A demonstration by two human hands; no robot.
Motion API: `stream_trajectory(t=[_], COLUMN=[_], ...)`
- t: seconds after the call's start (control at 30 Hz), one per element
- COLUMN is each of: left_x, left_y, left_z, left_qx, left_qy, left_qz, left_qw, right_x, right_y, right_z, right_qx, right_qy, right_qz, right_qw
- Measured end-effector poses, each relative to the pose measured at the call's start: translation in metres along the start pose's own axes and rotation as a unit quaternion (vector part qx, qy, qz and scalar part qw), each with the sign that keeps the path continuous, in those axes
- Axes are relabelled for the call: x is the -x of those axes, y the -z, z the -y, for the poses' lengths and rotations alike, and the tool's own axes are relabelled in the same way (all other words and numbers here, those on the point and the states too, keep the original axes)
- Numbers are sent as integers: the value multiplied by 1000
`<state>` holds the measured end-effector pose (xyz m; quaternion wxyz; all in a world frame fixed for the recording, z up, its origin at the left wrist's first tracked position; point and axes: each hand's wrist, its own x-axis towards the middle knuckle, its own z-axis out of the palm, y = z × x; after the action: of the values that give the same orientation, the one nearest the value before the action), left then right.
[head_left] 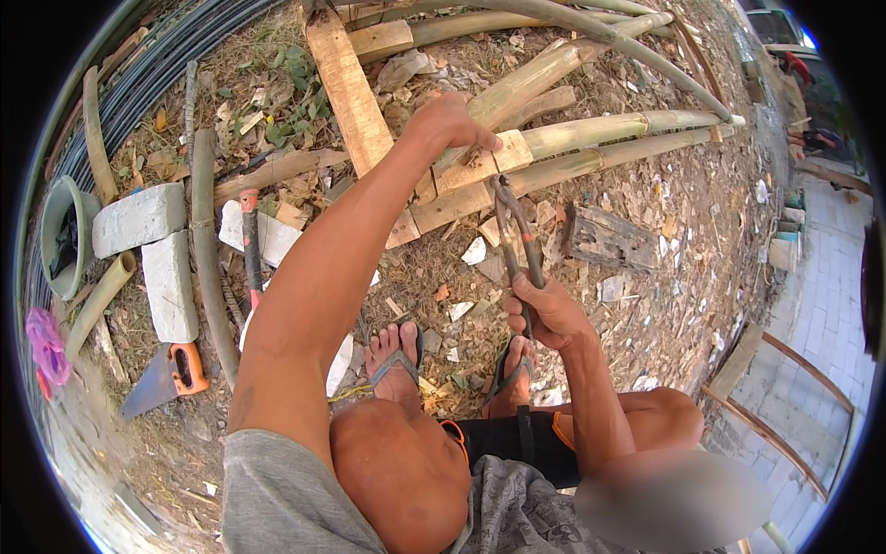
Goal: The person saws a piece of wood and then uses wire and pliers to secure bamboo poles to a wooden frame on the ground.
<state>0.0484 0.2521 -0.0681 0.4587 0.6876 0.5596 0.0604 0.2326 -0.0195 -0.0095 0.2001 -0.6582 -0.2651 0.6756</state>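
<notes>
Dark grey pincers (531,251), pale yellow-green bamboo poles (595,132), orange saw handle (196,363), pink plastic (48,346)

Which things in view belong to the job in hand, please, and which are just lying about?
Apparently in use:
- long-handled pincers, held in the right hand
- wooden piece, at the left hand
- bamboo poles, alongside

Seemingly lying about:
- orange-handled handsaw
- white blocks
- green bucket
- purple plastic

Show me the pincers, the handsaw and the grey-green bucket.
Pincers (530,246): head view, on the right-side handle.
Handsaw (155,381): head view, on the blade.
Grey-green bucket (88,220): head view, on the outer wall.
</notes>
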Motion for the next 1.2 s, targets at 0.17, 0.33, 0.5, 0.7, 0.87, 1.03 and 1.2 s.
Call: stream_trajectory(t=[0.17,0.33,0.5,0.7,0.87,1.03,1.2], left_x=[2,4,4,1,-4,5,3], left_y=[1,0,4,8,-8,4,-2], left_z=[-7,2,-2,0,4,9,-16], left_qx=[21,1,20,43,6,22,32], left_qy=[9,5,0,-1,-31,9,-7], left_qz=[26,2,26,86,-26,11,23], left_qw=[999,1000,999,995,999,1000,999], right_x=[-9,9,14,0,3,14,-12], right_y=[18,2,2,19,2,-10,16], right_z=[-33,12,10,0,3,33,-37], right_qx=[-300,160,553,129,-114,196,-356], right_qy=[9,55,231,-68,-84,-14,-94], right_qz=[176,-104,-361,-97,1,-97,148], right_qw=[937,980,715,984,990,976,918])
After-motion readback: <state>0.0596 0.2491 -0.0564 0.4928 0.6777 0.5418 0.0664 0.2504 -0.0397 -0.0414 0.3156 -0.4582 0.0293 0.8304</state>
